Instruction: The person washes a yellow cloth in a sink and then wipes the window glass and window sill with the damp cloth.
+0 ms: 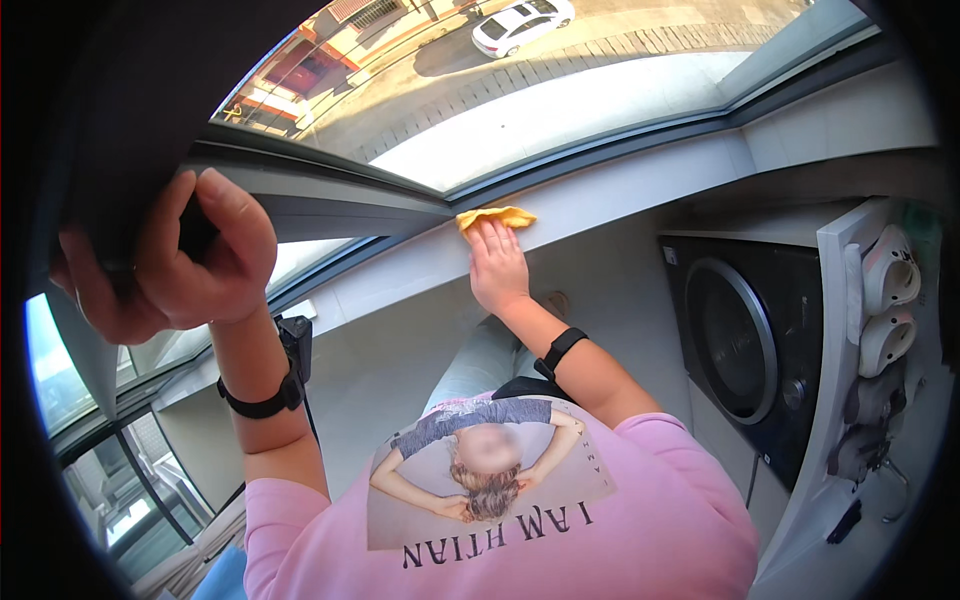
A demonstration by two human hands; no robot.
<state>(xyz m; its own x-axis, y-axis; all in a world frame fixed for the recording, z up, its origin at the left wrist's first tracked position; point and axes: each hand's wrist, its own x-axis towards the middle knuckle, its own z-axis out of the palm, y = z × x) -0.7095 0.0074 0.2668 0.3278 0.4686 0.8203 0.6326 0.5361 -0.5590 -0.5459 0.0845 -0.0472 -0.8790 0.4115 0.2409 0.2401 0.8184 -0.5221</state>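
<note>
A yellow cloth [496,217] lies crumpled on the pale window sill [585,202], beside the foot of the dark window frame. My right hand [498,262] presses on it, fingers stretched over its near edge. Raised at the upper left, close to the camera, my left hand [202,255] curls its fingers at the edge of a dark upright part of the window frame [322,214]. What its fingertips touch is lost in shadow. Black bands circle both wrists, and a black device sits by the left one.
Outside the glass, a white car [523,26] stands on the street far below. At the right, a black front-loading washing machine [739,345] sits beside a white shelf panel [832,300] with white clogs [890,274] on it. Beige curtain fabric [199,551] hangs at the lower left.
</note>
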